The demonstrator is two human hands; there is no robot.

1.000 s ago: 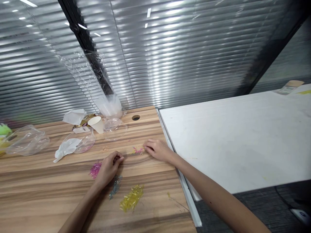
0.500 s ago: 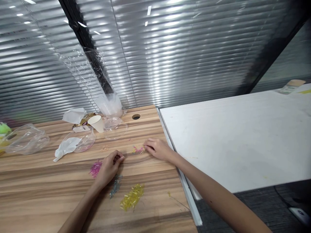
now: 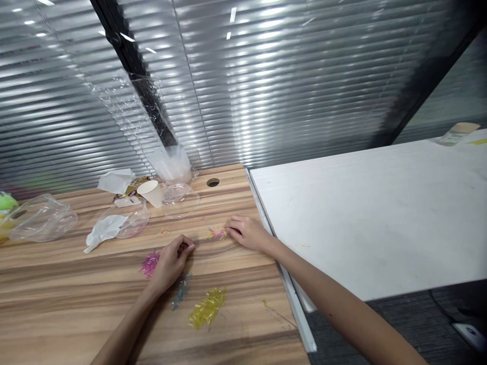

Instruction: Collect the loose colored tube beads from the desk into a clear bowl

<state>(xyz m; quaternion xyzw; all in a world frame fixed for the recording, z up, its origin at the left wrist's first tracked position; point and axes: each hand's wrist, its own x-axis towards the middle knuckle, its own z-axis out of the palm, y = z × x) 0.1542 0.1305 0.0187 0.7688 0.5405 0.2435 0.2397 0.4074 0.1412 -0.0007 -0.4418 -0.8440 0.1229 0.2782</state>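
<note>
My left hand (image 3: 173, 261) rests above the wooden table with thumb and fingertips pinched together; anything between them is too small to make out. Beside it lies a pile of short pink tube-like pieces (image 3: 151, 263), partly behind the hand. Just below the hand is a smaller pile of blue-grey pieces (image 3: 181, 291). A larger heap of yellow pieces (image 3: 207, 307) sits nearer to me. My right hand (image 3: 245, 233) has its fingertips closed at the right end of a small mixed cluster of pink and yellow pieces (image 3: 216, 233); what it grips, if anything, is hidden.
Clear plastic lids (image 3: 181, 202), a paper cup (image 3: 150, 193), a crumpled tissue (image 3: 104, 230) and a clear plastic container (image 3: 45, 218) stand along the back left. A thin strand (image 3: 279, 315) lies near the right edge. A white table (image 3: 361, 218) adjoins beyond a metal strip.
</note>
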